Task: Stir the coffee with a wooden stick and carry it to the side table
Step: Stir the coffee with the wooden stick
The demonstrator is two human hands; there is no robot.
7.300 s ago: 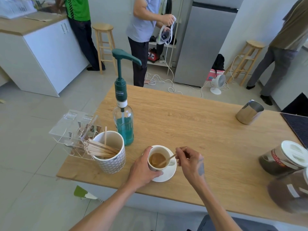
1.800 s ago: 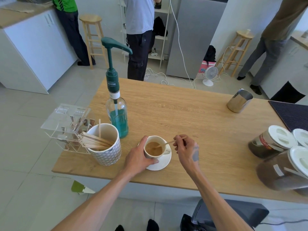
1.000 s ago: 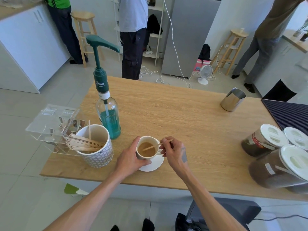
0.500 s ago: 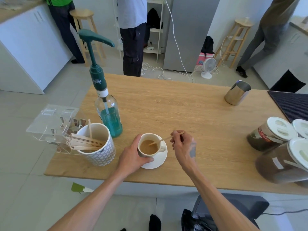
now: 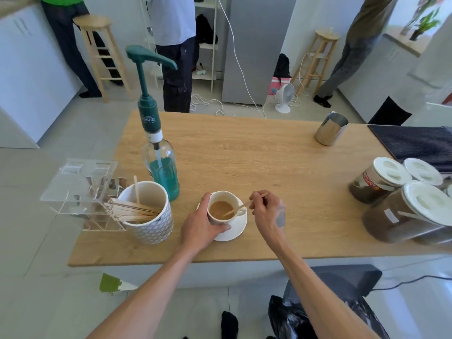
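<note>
The table [image 5: 256,162] is matt, pale-grained wood. The cup [image 5: 221,209] and saucer [image 5: 236,228] look like glossy white ceramic. The stick [image 5: 238,207] is bare wood, the jug [image 5: 330,128] polished metal, and the holder [image 5: 80,184] seemingly clear acrylic.

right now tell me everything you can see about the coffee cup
The coffee cup is small, white and looks ceramic. It stands upright on a white saucer near the front edge of the wooden table and holds light brown coffee. The left hand wraps its left side. A wooden stick, pinched by the right hand, slants over the right rim into the coffee.
</note>
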